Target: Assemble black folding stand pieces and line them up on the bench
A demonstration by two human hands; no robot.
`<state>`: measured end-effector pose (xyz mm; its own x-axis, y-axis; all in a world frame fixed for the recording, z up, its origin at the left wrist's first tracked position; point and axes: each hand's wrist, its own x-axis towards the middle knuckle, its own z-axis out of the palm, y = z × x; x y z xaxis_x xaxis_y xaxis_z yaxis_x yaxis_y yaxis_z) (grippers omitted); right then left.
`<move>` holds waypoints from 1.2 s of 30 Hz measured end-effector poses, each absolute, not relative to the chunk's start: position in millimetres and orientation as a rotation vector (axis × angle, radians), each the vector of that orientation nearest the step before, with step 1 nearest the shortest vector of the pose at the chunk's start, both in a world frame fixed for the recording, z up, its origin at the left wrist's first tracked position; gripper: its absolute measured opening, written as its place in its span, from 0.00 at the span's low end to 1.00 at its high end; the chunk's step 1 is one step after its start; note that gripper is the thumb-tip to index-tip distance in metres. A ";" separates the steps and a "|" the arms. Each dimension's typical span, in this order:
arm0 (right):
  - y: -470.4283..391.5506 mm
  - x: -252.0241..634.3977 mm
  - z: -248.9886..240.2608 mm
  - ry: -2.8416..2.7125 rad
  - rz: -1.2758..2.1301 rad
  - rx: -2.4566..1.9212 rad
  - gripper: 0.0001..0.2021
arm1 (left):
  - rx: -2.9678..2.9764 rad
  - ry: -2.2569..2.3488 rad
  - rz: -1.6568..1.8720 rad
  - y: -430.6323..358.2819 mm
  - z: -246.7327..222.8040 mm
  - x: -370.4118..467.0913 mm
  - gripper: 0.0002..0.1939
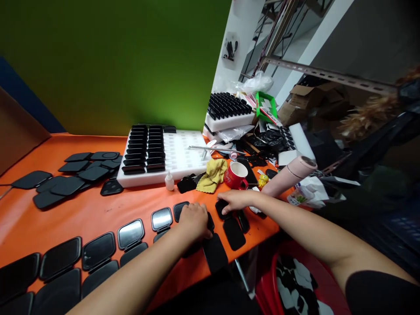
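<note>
A row of black two-panel hinged cases (98,250) lies unfolded along the front of the orange table, some with shiny upper panels. My left hand (194,221) is closed, fingers curled down over the upper panel of a hinged case whose lower panel (215,253) shows below; the fingertips are partly hidden. To its right, my right hand (236,200) pinches the upper panel of another black hinged case (234,233) between thumb and fingers. A narrow black piece (243,221) lies close beside that case.
A white foam tray (183,153) holds rows of black pieces. Nearby are a small dropper bottle (169,181), a yellow cloth (212,176), a red mug (235,175) and a pink flask (290,175). Black panels (70,185) pile up at left. A red bin (272,280) stands below the table edge.
</note>
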<state>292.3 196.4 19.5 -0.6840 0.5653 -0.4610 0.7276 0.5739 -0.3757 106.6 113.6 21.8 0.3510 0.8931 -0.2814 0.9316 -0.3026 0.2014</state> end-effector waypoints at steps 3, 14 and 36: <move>195.0 289.9 17.8 2.613 -0.708 1.090 0.20 | 2.259 1.559 -0.214 123.2 22.6 105.2 0.35; 121.2 304.1 -19.9 2.898 -0.374 1.367 0.17 | 2.346 1.504 -0.058 116.0 22.8 105.8 0.10; 125.9 290.5 11.9 2.848 -0.646 1.443 0.18 | 2.538 1.260 0.263 43.9 -14.1 105.5 0.34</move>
